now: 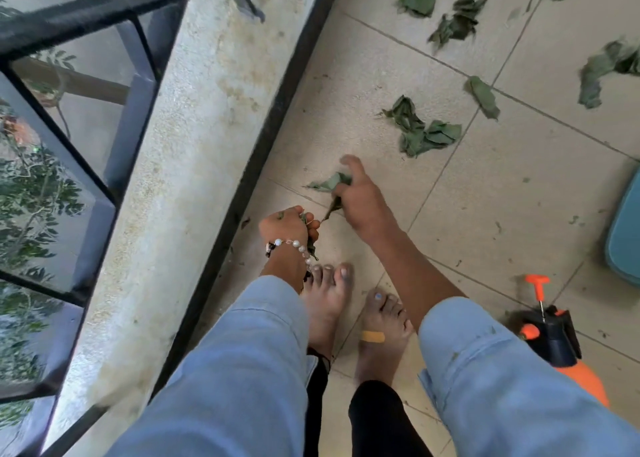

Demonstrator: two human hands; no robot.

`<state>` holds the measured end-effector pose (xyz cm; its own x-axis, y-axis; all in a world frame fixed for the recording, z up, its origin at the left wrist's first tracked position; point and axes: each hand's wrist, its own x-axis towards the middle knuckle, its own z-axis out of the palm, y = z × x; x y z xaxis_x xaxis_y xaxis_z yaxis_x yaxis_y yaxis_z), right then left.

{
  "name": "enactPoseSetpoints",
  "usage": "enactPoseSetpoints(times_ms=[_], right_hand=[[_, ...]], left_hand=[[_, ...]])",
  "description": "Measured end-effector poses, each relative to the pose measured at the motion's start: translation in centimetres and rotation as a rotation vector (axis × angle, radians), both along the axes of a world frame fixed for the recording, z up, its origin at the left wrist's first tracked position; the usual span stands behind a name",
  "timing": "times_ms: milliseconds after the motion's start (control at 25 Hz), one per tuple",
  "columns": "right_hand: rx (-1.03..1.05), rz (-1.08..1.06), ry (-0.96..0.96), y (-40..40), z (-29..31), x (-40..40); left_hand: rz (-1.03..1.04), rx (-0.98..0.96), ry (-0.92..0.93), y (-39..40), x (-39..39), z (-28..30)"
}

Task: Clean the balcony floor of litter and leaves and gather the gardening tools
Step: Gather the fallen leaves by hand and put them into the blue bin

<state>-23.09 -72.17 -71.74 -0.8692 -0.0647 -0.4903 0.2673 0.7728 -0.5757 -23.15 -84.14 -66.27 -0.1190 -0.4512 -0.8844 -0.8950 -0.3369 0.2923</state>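
Head view, looking down at a tiled balcony floor. The left hand is curled into a fist, its fingers pressed round a bunch of leaves; a bead bracelet circles the wrist. The right hand reaches down just beyond the left, its fingers pinching a crumpled leaf low over the floor; the index finger points forward, and the exact grip is blurred. Further leaves lie ahead of the right fingers: a clump nearest, a single leaf beyond it, and more scattered pieces well apart toward the top of the view. Behind the right hand, beside the right sleeve, stands an orange spray bottle with a black pump head. A blue cushion shows at the right edge. To the left of the left fingers runs a concrete ledge carrying a dark metal railing. Two bare feet stand below the hands.
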Motion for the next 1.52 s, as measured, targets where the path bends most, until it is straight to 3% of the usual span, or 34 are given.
enactPoseSetpoints(times_ms=[40,80,160,240,280,360,440,520,680,800,880,920,1000,1080,1160,1240,1320,1520], right_hand=[[-0.036,0.054,-0.038,-0.4,0.2,-0.4],[0.064,0.205,0.008,-1.3,0.2,-0.6],[0.266,0.45,0.238,-1.6,-0.3,-0.2],[0.321,0.495,0.223,-0.5,-0.9,-0.4],[0.257,0.41,0.164,-0.1,-0.6,-0.5],[-0.01,0.003,-0.035,0.6,1.6,-0.9],[-0.289,-0.36,-0.111,1.1,5.3,-0.4],[-0.325,-0.451,-0.066,1.8,9.6,1.2],[-0.128,-0.109,0.045,2.9,15.8,2.9],[-0.265,0.217,-0.075,4.2,18.6,1.6],[-0.331,0.267,-0.185,6.1,19.2,0.2],[-0.371,0.168,-0.227,7.3,19.2,-0.9],[-0.479,-0.284,-0.148,9.1,17.7,-3.3],[-0.205,-0.514,-0.011,10.1,13.9,-5.6],[0.095,-0.339,-0.035,10.3,9.6,-7.3],[0.271,0.042,-0.13,9.4,5.8,-8.6],[0.387,0.262,-0.115,8.5,3.1,-8.9],[0.48,0.433,0.022,8.4,-0.2,-8.3]], left_hand=[[0.007,-0.002,0.011,-0.2,-0.3,-0.1],[0.004,-0.002,0.023,-0.5,-0.6,-0.1],[0.017,0.017,0.038,-1.0,-1.2,0.0],[0.065,0.057,0.043,-1.3,-1.5,0.4],[0.079,0.07,0.029,-1.3,-1.5,0.6],[0.083,0.086,0.028,-0.6,-1.2,1.4],[0.035,0.093,0.073,1.3,-0.7,2.7],[0.051,0.128,0.089,4.2,-0.1,5.4],[0.074,0.314,-0.018,8.0,-0.1,10.7],[-0.012,0.165,-0.044,7.7,-2.2,12.5],[-0.158,0.038,-0.034,7.1,-4.0,13.0],[-0.23,-0.002,-0.025,7.0,-5.2,13.0],[-0.226,0.01,-0.016,6.7,-7.5,12.6],[-0.286,0.056,-0.002,6.4,-9.5,11.1],[-0.469,0.067,0.022,6.4,-11.0,8.8],[-0.593,0.064,0.018,6.2,-12.0,6.6],[-0.62,0.072,-0.003,5.7,-12.9,4.5],[-0.359,0.257,-0.05,4.9,-13.7,2.7]])
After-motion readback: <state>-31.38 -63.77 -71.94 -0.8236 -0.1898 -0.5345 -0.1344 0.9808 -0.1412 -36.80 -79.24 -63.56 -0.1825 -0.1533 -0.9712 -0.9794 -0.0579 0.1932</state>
